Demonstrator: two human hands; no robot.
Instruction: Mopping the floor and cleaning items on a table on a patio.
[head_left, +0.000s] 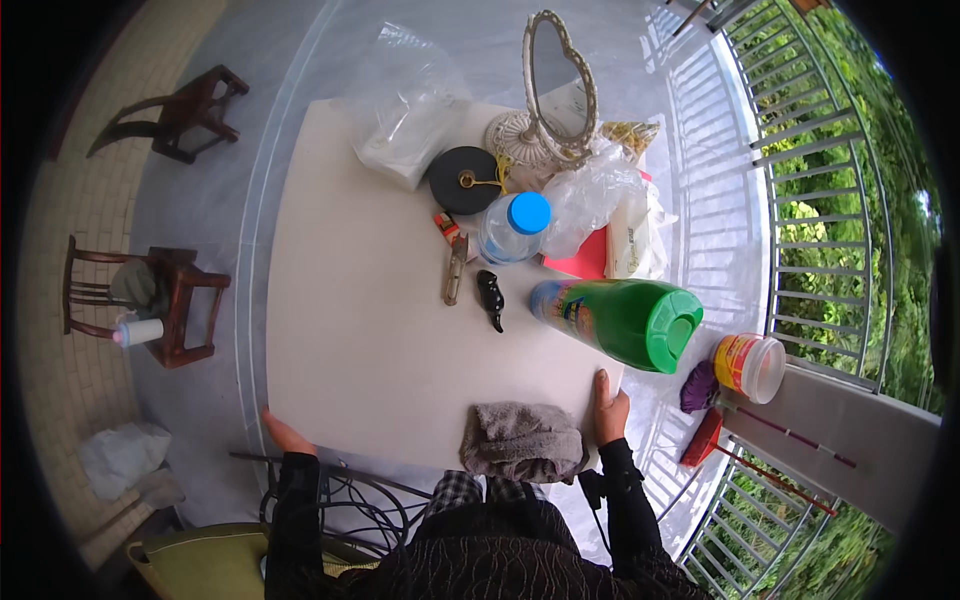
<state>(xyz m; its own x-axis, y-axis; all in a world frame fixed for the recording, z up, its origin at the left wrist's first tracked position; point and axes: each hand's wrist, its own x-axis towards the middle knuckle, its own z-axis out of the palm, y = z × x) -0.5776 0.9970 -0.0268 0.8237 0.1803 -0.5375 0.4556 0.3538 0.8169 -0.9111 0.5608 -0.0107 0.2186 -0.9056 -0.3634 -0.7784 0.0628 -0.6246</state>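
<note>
My left hand (288, 435) grips the near left edge of the pale table (360, 322); its fingers are mostly hidden past the rim. At the right edge my right hand (611, 412) has its thumb on top, with the other fingers hidden. Beside it lies a folded grey-brown cloth (525, 442), at the near edge. Farther in stands a green plastic bottle (630, 322), with a small glossy black object (490, 300) to its left. A metal nail clipper (454, 274) lies behind that, near a clear bottle with a blue cap (529, 213).
An ornate stand mirror (559, 90), a black round disc (459, 178), a clear plastic bag (409, 112) and a tissue pack (630, 240) crowd the far side. Wooden chairs (180, 300) stand to the left. A plastic tub (750, 367) and railing (817, 217) are right.
</note>
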